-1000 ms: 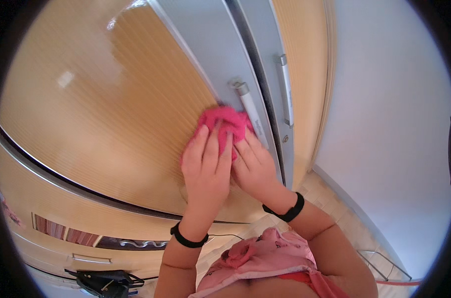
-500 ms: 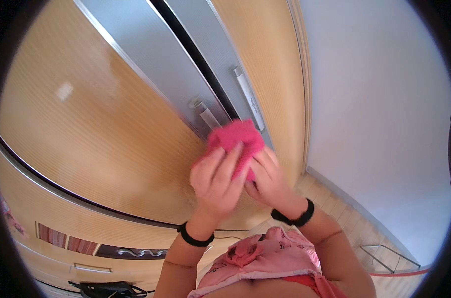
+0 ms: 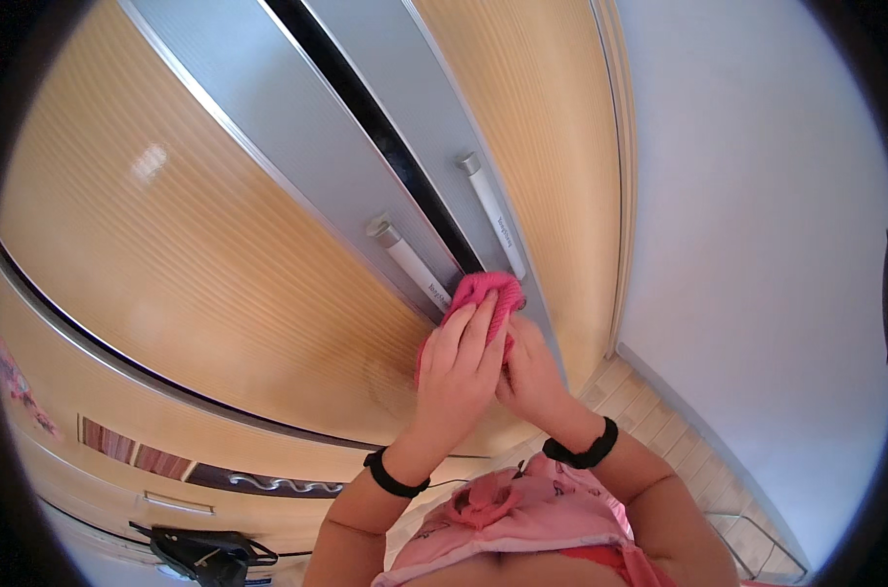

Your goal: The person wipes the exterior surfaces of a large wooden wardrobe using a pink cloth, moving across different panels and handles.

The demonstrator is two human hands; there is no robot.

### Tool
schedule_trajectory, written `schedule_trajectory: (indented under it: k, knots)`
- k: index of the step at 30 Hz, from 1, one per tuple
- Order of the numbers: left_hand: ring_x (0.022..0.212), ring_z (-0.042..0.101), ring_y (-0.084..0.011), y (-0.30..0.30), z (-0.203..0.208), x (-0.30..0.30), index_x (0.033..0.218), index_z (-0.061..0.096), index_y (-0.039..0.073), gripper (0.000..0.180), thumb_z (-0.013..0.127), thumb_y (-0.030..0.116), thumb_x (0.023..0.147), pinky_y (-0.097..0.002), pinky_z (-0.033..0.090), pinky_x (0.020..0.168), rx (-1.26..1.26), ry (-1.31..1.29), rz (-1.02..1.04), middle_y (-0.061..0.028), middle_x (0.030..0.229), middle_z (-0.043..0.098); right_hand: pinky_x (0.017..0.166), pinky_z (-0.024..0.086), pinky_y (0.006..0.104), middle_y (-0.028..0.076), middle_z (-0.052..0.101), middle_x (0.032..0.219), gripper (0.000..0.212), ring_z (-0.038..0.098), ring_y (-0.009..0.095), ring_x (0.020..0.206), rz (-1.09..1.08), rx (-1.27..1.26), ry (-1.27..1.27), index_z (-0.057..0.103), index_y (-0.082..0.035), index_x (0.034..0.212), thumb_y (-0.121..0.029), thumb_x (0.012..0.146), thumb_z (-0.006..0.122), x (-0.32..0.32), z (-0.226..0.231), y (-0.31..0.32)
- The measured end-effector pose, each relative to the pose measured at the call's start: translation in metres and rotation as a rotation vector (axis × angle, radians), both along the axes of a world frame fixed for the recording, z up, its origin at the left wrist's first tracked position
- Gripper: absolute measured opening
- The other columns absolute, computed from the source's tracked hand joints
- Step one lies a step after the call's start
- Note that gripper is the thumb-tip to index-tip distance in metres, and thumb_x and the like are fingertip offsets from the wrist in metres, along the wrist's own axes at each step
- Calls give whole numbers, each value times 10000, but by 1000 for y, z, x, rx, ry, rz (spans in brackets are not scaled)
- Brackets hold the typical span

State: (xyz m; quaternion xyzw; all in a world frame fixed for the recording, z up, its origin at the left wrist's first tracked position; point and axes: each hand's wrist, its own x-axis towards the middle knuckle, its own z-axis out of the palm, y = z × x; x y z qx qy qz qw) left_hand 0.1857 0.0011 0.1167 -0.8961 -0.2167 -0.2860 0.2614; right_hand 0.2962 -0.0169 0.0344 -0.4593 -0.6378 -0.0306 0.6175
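Note:
A bunched pink cloth (image 3: 487, 286) is gripped between both my hands, in front of the wardrobe doors. My left hand (image 3: 460, 362) lies over the cloth, its fingers pressed onto the folds. My right hand (image 3: 537, 377) closes on the cloth's right side, its fingertips partly hidden behind the cloth. The cloth overlaps the lower end of the left door handle (image 3: 410, 264), a pale bar with a grey cap. A matching right door handle (image 3: 493, 210) stands just above and to the right of the cloth.
The wardrobe has wood-grain panels (image 3: 219, 235) and grey strips with a dark gap (image 3: 366, 117) between them. A white wall (image 3: 757, 196) is on the right, above a light plank floor (image 3: 649, 416). At the lower left are a hook rail (image 3: 288, 483) and a black bag (image 3: 204, 558).
Both hands and the cloth have moved slightly down and to the right in the picture. More of the left door handle shows now. The view has shifted a little.

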Motion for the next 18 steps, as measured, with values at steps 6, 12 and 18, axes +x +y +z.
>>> schedule_trajectory:
  k: [6,12,18]
  knots:
    - [1100,494,-297,2,17,28,1159,552,-54,425,531,129,776,-375,420,880,43,26,120,-171,1215,539,821,471,432,237,500,1151,523,540,405,995,-159,-150,-34,452,62,1203,-138,745,609,6,29,1]
    - [1096,483,-307,9,41,44,1184,530,-47,410,492,149,826,-375,410,864,120,42,302,-159,1238,520,637,488,418,186,571,955,349,592,339,840,-48,-123,-172,518,54,1026,-159,757,583,21,58,26]
    - [1124,458,-316,11,103,50,1164,540,-37,392,486,155,826,-415,390,865,148,64,274,-162,1256,505,525,487,400,130,615,765,253,616,313,656,-59,-211,-182,557,-32,951,-188,751,568,31,115,34]
